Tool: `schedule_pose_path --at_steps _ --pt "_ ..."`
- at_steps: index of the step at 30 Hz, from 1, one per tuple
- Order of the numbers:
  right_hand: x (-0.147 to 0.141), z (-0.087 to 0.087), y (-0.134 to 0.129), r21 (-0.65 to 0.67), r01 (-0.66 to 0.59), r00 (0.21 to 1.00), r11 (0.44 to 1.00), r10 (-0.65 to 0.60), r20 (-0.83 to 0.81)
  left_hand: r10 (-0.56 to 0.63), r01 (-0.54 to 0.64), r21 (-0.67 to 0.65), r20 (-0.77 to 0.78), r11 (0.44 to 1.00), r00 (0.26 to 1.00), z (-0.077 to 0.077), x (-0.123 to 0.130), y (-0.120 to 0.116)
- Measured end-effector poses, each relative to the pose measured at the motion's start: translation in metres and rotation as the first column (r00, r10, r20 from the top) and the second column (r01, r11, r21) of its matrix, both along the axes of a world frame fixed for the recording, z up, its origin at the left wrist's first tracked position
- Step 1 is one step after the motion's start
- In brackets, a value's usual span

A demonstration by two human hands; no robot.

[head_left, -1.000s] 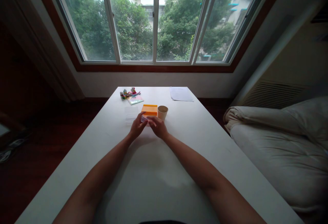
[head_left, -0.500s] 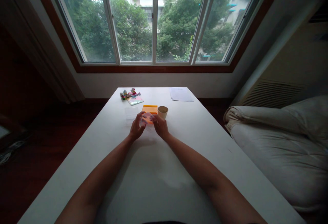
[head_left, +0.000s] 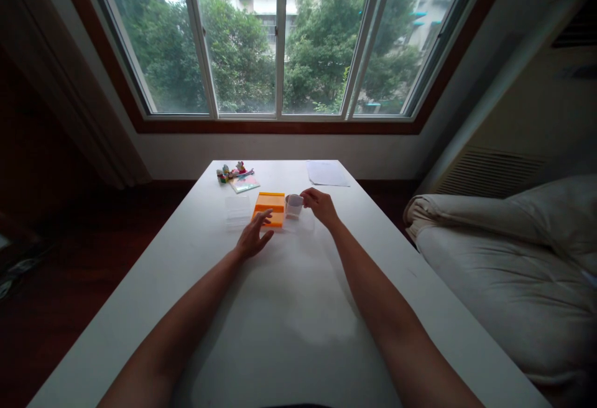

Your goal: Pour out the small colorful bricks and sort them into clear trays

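So since the earlier frame, the right hand has been shifted away from the left hand, and the clear plastic piece has been carried over with it. On the white table, the orange box is partly covered by the open, spread fingers of the left hand; whether it's touched can't be told. That one looks like stiff, light plastic, probably best gripped by its side edges. A clear case is seen lying left of it, and the paper cup is seen upright on the other side, partly screened by the clear piece. The cup would likely be dented by a hard squeeze. As for the clear piece itself, it's pinched at its right edge between the right hand's fingertips, in front of the cup. Its exact shape can't be made out, but it looks thin, light and fairly stiff, maybe a bit slippery and crackable if bent. Imo it's best held by opposite edges, with only gentle pressure applied.
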State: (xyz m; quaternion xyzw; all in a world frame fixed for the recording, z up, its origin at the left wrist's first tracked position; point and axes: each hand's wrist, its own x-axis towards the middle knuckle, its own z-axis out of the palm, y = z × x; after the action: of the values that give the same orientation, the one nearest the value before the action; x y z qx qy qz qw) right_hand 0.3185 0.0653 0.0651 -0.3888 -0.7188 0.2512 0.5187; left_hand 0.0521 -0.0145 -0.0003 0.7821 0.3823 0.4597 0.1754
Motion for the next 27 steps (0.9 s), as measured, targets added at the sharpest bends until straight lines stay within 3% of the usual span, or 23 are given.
schedule_pose_path --at_steps 5,10,13,16,18,21,24,27 --pt "0.056 -0.012 0.022 -0.032 0.164 0.985 0.986 -0.163 0.05 0.099 -0.099 0.008 -0.058 0.995 0.993 -0.008 -0.003 0.007" --pt "0.08 -0.043 0.031 -0.06 0.289 0.954 0.956 -0.282 0.101 0.18 -0.175 0.048 -0.166 0.983 0.97 -0.016 -0.008 0.016" --pt "0.081 -0.052 0.032 0.117 0.423 0.88 0.899 -0.438 0.184 0.191 -0.182 0.058 -0.262 0.982 0.946 -0.02 -0.011 0.02" --pt "0.079 -0.05 0.029 0.302 0.532 0.78 0.791 -0.597 0.19 0.209 -0.196 0.072 -0.369 0.978 0.906 -0.022 -0.012 0.019" --pt "0.073 -0.047 0.025 0.357 0.564 0.741 0.745 -0.647 0.18 0.222 -0.206 0.083 -0.419 0.975 0.88 -0.023 -0.013 0.019" --pt "0.056 -0.048 0.016 0.393 0.548 0.73 0.739 -0.651 0.206 0.231 -0.205 0.105 -0.453 0.973 0.861 -0.023 -0.012 0.018" --pt "0.032 -0.054 0.006 0.415 0.404 0.769 0.815 -0.548 0.329 0.228 -0.194 0.119 -0.463 0.974 0.856 -0.023 -0.012 0.019" --pt "0.013 -0.059 -0.002 0.507 0.317 0.742 0.801 -0.543 0.393 0.224 -0.193 0.115 -0.464 0.975 0.857 -0.023 -0.012 0.018"
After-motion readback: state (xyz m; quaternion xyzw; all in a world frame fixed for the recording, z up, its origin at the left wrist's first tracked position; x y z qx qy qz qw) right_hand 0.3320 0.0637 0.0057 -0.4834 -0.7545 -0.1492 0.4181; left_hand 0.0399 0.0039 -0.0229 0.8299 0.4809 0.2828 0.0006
